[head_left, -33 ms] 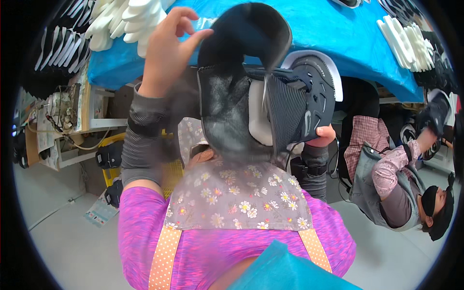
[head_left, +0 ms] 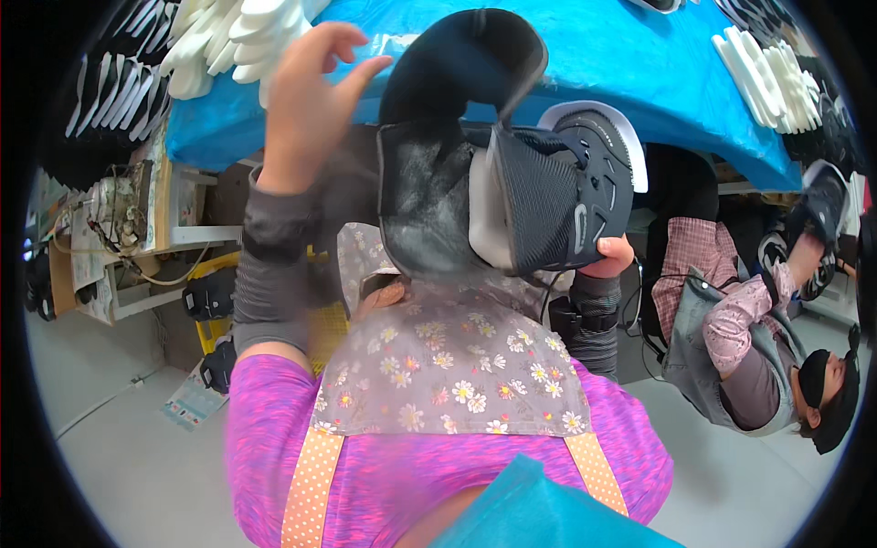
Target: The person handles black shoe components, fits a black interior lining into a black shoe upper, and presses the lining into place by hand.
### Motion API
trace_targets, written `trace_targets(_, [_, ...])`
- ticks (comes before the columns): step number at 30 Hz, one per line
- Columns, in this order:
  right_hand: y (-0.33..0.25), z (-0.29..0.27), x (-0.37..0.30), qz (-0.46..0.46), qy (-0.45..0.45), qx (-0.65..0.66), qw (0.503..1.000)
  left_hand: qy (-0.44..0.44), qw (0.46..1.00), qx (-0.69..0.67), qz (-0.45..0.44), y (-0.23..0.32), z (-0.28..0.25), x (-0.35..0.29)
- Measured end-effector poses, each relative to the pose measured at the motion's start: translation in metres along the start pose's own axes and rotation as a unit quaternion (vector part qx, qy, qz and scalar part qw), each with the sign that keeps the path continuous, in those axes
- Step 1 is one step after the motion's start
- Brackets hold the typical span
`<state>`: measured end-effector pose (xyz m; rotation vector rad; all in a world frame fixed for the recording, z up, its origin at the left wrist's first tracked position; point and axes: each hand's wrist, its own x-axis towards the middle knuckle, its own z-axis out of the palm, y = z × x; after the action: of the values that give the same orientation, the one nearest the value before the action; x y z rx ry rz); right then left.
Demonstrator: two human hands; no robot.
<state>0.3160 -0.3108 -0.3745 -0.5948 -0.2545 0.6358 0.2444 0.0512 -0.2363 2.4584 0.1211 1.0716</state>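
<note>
A fine diagonal rib is shown in the cloth-like side of a dark navy, low-cut shoe [head_left: 548, 205], edged by a smooth, matt white sole [head_left: 632, 146]. Beside it, a pale, powdery film is spread over the matt lower part of a large, black, curved piece [head_left: 416, 237]. The far table is covered in a bright blue, glossy, wrinkled plastic sheet [head_left: 594, 59]; smooth white, rounded, plastic-looking forms [head_left: 265, 41] are piled at far left. Nearer, soft cloth is seen in a grey, daisy-printed apron [head_left: 457, 374] and a mottled magenta, knit-looking shirt [head_left: 265, 429]. At right, faded denim is worn as a blue-grey vest [head_left: 703, 370].
</note>
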Motion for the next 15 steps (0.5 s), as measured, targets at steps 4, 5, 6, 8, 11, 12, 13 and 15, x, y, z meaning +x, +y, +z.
trace_targets(4, [0.009, 0.001, -0.008, 0.041, 0.028, -0.063, 0.997, -0.185, 0.938, -0.225, -0.19, 0.037, -0.034, -0.023])
trace_targets(5, [0.014, 0.005, -0.007, 0.07, 0.013, -0.091, 0.993, -0.305, 0.888, -0.298, -0.172, 0.038, -0.037, -0.026])
trace_targets(6, [0.02, 0.016, -0.005, 0.06, 0.005, -0.092, 0.994, -0.322, 0.904, -0.282, -0.018, 0.038, -0.033, -0.036])
trace_targets(8, [0.031, 0.023, -0.003, 0.083, -0.009, -0.094, 0.992, -0.415, 0.815, -0.392, -0.102, 0.052, -0.029, -0.038])
trace_targets(11, [0.037, 0.007, -0.001, 0.157, -0.042, -0.146, 0.976, -0.372, 0.767, -0.48, -0.207, 0.069, -0.041, -0.048])
trace_targets(12, [0.036, 0.011, -0.001, 0.153, -0.102, -0.252, 0.95, -0.37, 0.786, -0.46, -0.184, 0.069, -0.046, -0.052])
trace_targets(13, [0.032, 0.018, 0.0, 0.146, -0.157, -0.356, 0.91, -0.368, 0.841, -0.388, -0.086, 0.063, -0.046, -0.058])
trace_targets(15, [0.013, 0.044, 0.004, 0.166, -0.189, -0.448, 0.858, -0.329, 0.91, -0.25, -0.018, 0.065, -0.051, -0.07])
